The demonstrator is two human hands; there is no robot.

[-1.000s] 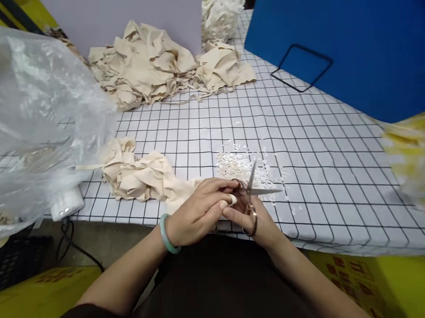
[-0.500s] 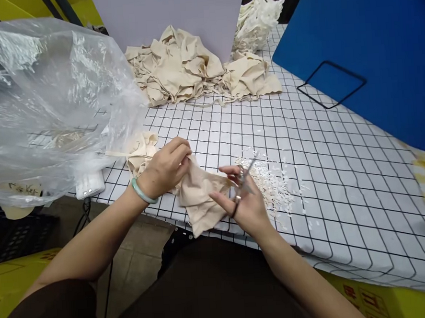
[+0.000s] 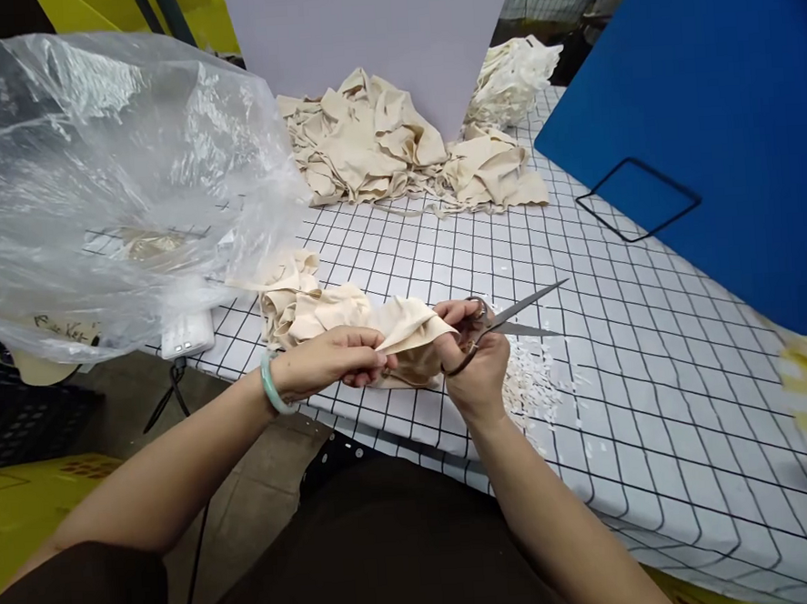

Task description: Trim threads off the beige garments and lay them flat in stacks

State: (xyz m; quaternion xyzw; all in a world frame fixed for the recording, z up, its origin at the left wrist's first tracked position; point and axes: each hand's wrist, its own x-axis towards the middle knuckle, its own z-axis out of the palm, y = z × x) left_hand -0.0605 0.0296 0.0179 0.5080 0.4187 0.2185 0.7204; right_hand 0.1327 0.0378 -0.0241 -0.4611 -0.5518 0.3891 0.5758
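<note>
My left hand, with a pale green bangle on its wrist, pinches the edge of a beige fabric piece. On the other side, my right hand grips the same cloth between thumb and fingers. Scissors hang from that right hand by their finger loops, with blades spread and pointing right, away from the cloth. Small white snippets lie scattered on the table beside and under the right hand. More beige cloth lies bunched just behind my left hand.
On the grid-patterned tablecloth, a large beige fabric heap lies at the back. A clear plastic bag bulges at left, near a white power strip. A blue panel and a grey panel stand behind.
The fabric has been lifted and turned, its edge now stretched between both hands. My right hand has closed on the cloth, and the scissors have swung from pointing up to pointing right.
</note>
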